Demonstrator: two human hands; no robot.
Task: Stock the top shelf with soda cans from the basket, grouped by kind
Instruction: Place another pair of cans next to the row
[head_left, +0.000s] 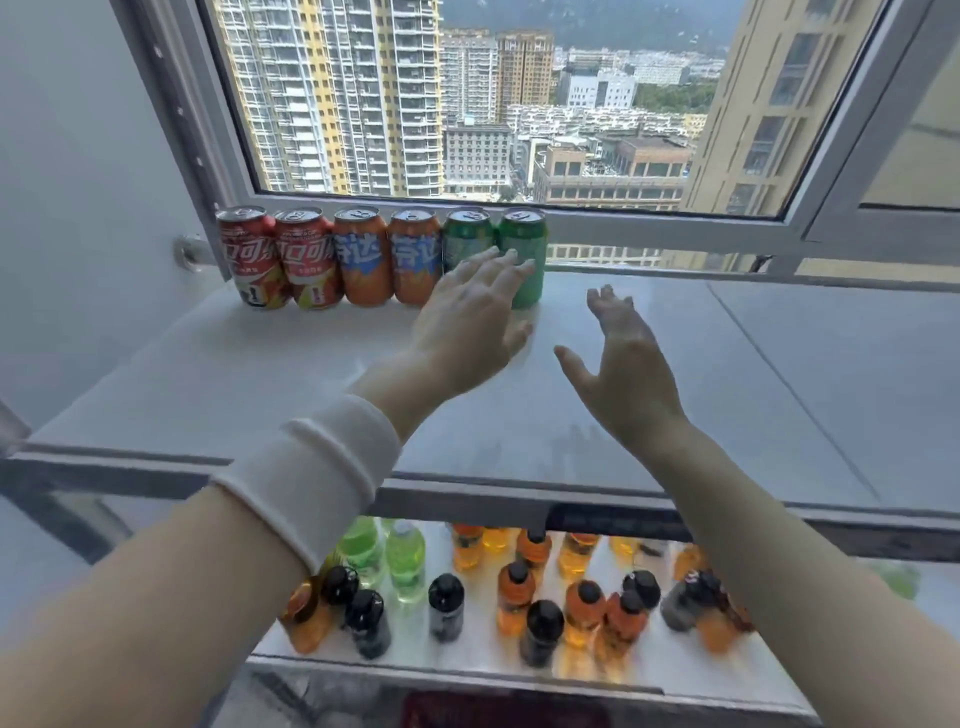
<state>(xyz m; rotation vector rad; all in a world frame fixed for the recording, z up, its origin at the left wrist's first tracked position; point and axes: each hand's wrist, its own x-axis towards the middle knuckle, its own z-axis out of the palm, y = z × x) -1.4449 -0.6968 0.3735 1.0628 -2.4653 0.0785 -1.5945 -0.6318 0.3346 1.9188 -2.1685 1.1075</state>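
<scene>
Head view: six soda cans stand upright in one row along the back edge of the top shelf (675, 395), against the window frame (649, 228). The right green can (525, 234) ends the row and serves as reference. Just beside it on its left is the left green can (464, 234); further left of it come two orange cans (363, 260), then two red cans (306, 254), the far one nearest the wall. The left hand (467, 327), a white cuff (317, 478) on its forearm, is released, fingers straight, and lies in front of both green cans, hiding their lower parts. Its fingertips overlap the right green can; contact cannot be confirmed. The right hand (626, 374) is released, fingers spread, holding nothing, above bare shelf to the right of the right green can and apart from it. Below and nearer than the right green can, a lower shelf (457, 662) carries green, orange and dark-capped bottles (514, 587), partly hidden by both forearms. Behind that can, through the glass, stand tower blocks (363, 104).
</scene>
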